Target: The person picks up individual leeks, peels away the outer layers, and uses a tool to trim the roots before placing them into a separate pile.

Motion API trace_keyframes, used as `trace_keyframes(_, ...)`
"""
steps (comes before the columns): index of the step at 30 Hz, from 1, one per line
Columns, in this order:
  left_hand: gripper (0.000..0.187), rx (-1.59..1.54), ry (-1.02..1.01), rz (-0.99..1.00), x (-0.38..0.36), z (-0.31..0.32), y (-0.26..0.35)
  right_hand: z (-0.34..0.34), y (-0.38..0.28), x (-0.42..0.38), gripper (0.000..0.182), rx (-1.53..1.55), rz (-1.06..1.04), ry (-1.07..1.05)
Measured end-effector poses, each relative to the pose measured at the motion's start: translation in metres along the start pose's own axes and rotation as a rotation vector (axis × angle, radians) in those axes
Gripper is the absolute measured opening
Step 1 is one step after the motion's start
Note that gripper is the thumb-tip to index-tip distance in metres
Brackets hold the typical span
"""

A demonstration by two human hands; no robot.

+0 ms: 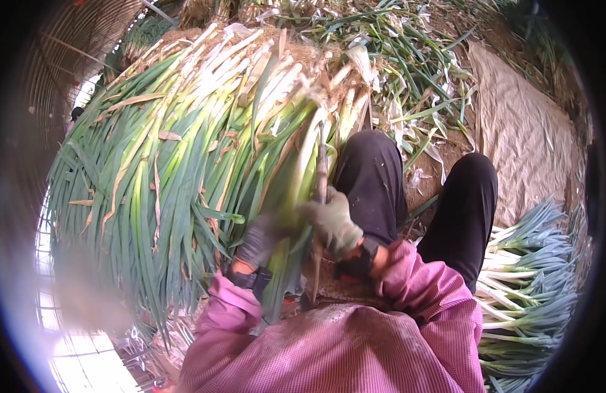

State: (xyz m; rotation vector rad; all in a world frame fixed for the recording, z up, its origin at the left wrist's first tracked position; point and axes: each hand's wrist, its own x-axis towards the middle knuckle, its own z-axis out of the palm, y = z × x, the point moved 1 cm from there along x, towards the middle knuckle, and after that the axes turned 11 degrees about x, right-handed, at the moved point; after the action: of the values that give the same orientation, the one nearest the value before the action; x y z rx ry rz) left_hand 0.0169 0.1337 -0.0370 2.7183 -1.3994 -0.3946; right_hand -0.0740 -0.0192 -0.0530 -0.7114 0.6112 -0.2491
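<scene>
A long green onion (308,150) stands out in front of my lap, its pale root end pointing away from me and its green part blurred between my hands. My gloved right hand (335,226) has its fingers curled in at the stalk, beside a thin dark rod (322,164) that runs upright past the onion. On the other side, my gloved left hand (258,241) is smeared by motion and closes round the onion's green leaves. A big heap of untrimmed green onions (178,157), roots away from me, lies along my left.
Loose leaves and peelings (421,78) litter the ground ahead. A tan cloth sheet (526,137) lies at the right. Below it are stacked cleaned green onions (519,288) with white stalks. My bent knees (371,177) rise beside the heap. A ribbed wall (67,59) curves up at far left.
</scene>
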Motion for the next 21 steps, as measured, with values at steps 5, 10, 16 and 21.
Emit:
trace_keyframes(5,0.036,-1.081,-0.12,-0.2,-0.001,-0.016,-0.016,0.015,0.011,-0.051,0.035,-0.091,0.265,-0.029)
trace_keyframes(10,0.044,-1.082,-0.145,-0.193,0.017,-0.08,-0.023,0.024,-0.006,-0.07,0.037,-0.148,0.213,-0.104)
trace_keyframes(16,0.062,0.321,0.244,-0.294,0.079,-0.05,-0.103,0.016,0.004,-0.081,0.038,-0.111,0.261,0.018)
trace_keyframes(21,0.04,0.416,0.437,-0.131,0.072,-0.015,-0.003,0.003,0.018,-0.074,0.033,0.028,0.159,0.122)
